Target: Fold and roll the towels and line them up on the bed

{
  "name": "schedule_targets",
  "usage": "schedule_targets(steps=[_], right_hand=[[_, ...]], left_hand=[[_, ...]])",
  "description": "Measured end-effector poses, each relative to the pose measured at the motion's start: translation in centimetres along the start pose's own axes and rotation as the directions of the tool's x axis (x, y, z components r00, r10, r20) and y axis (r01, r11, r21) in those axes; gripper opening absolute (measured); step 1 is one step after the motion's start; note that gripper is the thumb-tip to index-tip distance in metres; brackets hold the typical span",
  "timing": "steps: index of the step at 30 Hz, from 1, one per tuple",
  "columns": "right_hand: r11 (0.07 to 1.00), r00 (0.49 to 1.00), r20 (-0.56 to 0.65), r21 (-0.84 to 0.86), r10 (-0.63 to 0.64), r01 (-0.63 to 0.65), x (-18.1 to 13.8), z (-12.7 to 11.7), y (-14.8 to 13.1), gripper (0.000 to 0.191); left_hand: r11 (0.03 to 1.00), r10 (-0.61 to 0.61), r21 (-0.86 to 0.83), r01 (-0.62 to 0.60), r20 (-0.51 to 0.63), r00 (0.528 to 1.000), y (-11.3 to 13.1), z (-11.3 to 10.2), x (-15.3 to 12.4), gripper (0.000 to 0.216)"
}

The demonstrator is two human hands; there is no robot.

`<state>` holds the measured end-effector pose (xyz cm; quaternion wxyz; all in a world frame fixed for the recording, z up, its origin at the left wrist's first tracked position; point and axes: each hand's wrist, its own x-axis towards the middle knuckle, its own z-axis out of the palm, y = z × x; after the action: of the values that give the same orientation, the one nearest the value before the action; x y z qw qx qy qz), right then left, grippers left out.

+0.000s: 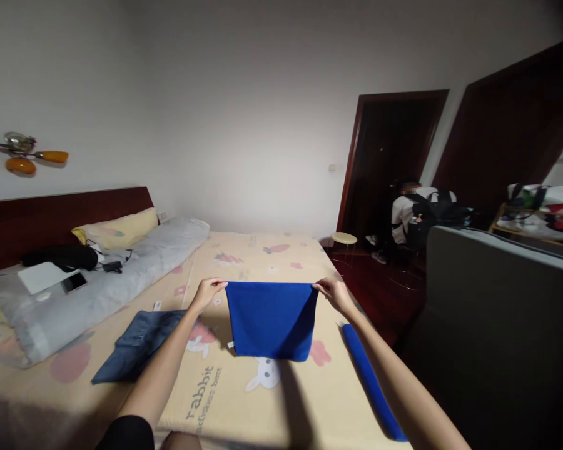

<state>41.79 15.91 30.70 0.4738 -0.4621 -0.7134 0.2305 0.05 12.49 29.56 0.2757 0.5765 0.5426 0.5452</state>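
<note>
A bright blue cloth, like a small towel, hangs stretched between my two hands above the bed. My left hand pinches its upper left corner, and my right hand pinches the upper right one. A small white tag shows at the cloth's lower left edge. To the right, partly behind my right forearm, lies a rolled blue cloth along the bed's edge. A dark blue-grey folded fabric piece rests on the left, partly covered by my left forearm.
The bed has a cream sheet with rabbit prints. Left are a grey quilt, a yellow pillow and a phone. A round stool and a bent-over person are near the door. A dark grey panel stands right.
</note>
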Motion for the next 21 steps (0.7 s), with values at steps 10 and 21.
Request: schedule_targets(steps=[10, 21], right_hand=[[0.929, 0.972, 0.017, 0.292, 0.232, -0.227, 2.9, 2.1, 1.3, 0.052], [0.945, 0.971, -0.176, 0.312, 0.164, -0.103, 7.6, 4.0, 3.1, 0.053]], left_hand=[[0.983, -0.166, -0.064, 0.172, 0.081, 0.983, 0.3, 0.9, 2.7, 0.047], [0.993, -0.053, -0.107, 0.046, -0.071, 0.996, -0.2, 3.3, 8.0, 0.05]])
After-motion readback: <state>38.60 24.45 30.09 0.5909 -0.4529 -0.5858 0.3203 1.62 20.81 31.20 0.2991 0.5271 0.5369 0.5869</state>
